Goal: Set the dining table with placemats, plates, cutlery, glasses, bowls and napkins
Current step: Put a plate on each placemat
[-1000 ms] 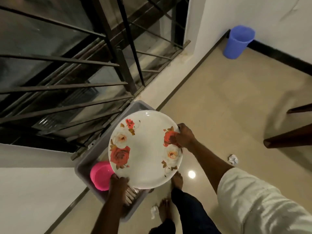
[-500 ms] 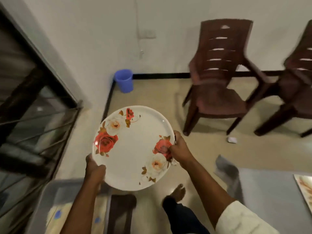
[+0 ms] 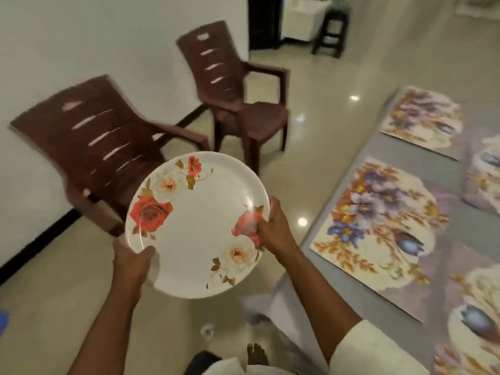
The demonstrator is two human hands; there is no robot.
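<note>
Head view. White plate [image 3: 200, 226] with red and cream roses, centre of frame, held tilted in the air over the floor. Left hand [image 3: 132, 262] clamped on its lower-left rim, thumb on top. Right hand [image 3: 273, 228] clamped on the right rim, thumb over a printed rose. Desk [image 3: 443, 231] with grey cover at right of frame; floral placemats lie flat on it, the nearest placemat [image 3: 378, 228] just right of the plate. Two brown plastic chairs [image 3: 243, 104] upper left, against the wall.

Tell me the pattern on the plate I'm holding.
White plate with red and cream roses; head view.
</note>
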